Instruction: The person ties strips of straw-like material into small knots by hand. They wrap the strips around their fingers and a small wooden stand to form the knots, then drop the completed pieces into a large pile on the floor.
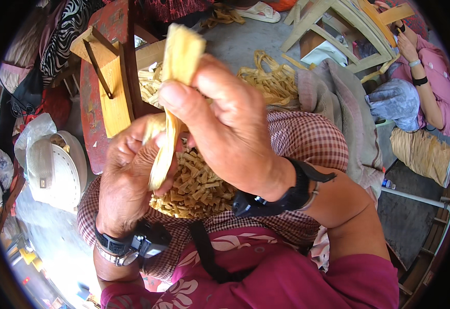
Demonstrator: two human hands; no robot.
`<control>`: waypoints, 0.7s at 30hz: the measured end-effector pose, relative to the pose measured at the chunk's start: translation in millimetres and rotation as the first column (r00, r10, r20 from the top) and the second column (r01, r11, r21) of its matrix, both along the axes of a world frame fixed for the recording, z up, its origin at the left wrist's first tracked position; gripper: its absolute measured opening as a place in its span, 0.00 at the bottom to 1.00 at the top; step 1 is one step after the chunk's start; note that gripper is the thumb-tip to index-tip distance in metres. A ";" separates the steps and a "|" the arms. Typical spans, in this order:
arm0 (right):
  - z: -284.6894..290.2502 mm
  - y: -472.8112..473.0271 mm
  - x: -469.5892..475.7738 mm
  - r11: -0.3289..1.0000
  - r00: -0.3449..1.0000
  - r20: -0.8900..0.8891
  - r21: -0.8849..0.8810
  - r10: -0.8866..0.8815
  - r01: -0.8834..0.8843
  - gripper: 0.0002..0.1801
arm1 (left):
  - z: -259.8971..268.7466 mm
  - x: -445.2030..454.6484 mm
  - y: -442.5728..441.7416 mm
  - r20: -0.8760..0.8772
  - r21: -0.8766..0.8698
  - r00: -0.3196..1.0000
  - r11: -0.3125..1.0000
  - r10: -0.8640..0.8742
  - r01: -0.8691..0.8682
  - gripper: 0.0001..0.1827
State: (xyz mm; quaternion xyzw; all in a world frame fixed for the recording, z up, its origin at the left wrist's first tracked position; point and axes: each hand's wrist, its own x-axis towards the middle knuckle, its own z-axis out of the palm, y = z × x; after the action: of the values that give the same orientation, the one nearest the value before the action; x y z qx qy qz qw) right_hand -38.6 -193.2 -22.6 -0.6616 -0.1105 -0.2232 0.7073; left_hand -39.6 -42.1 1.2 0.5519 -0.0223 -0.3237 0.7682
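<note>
Close before the camera, my right hand [232,135] pinches a pale yellow strip of dried plant fibre [182,50] between thumb and index finger. The wide end stands up above the thumb; a narrower length hangs down across my left hand [124,181]. My left fingers are curled around the lower strip material, partly hidden behind it. Beneath both hands, a heap of short folded fibre pieces [201,189] lies in my lap on a checked cloth [309,139]. Each wrist wears a black strapped device.
A red wooden bench [93,135] with a wooden block fixture [113,92] is ahead left. Loose fibre strips [271,81] lie ahead right, beside a grey towel [325,89]. A white hat [55,166] is at left. Another person [433,77] sits at right near a wooden stool [336,31].
</note>
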 end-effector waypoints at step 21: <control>10.6 -49.6 7.3 0.769 0.716 -0.497 -0.141 0.490 -0.623 0.20 | -18.0 24.2 -10.3 0.162 -0.301 0.987 0.953 0.016 0.034 0.12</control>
State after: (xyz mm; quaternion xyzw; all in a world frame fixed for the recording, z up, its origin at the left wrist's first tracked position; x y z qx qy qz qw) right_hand -31.2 -242.9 -12.0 -0.7272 -0.1793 0.1746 0.6392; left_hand -15.4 -52.4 -16.8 0.4522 -0.1368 -0.2737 0.8378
